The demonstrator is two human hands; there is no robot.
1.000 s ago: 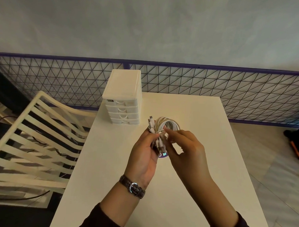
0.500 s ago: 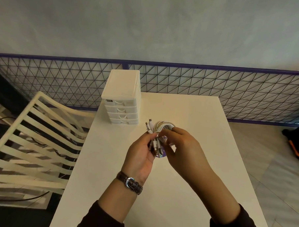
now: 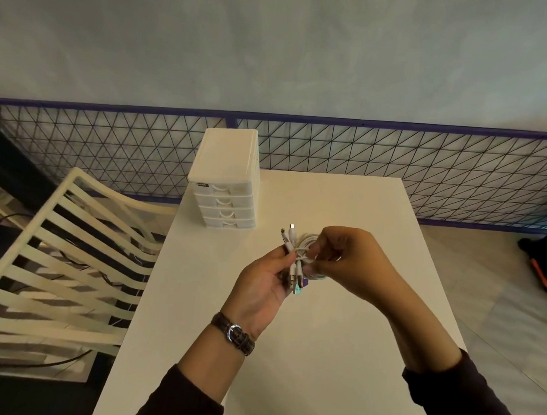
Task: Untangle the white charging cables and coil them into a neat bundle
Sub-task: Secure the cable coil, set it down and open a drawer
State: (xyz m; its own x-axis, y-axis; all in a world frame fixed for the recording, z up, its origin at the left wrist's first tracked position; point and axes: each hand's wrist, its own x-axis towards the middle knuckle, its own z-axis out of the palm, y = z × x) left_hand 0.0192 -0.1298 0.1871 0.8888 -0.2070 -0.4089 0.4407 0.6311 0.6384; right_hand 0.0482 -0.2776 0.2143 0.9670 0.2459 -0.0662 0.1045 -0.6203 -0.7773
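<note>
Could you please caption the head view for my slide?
Both hands, left hand and right hand, hold coiled white cables above a table.

Two bare hands extend from dark, near-black long sleeves pushed partway up the forearms. The left hand (image 3: 264,280) carries a wristwatch (image 3: 234,332) — dark brown textured strap, silver buckle facing the camera — while the right hand (image 3: 346,262) wears nothing at the wrist.

cable coil (image 3: 308,240): mostly hidden behind right hand (image 3: 342,257) | chair (image 3: 60,260): cut off left
</note>
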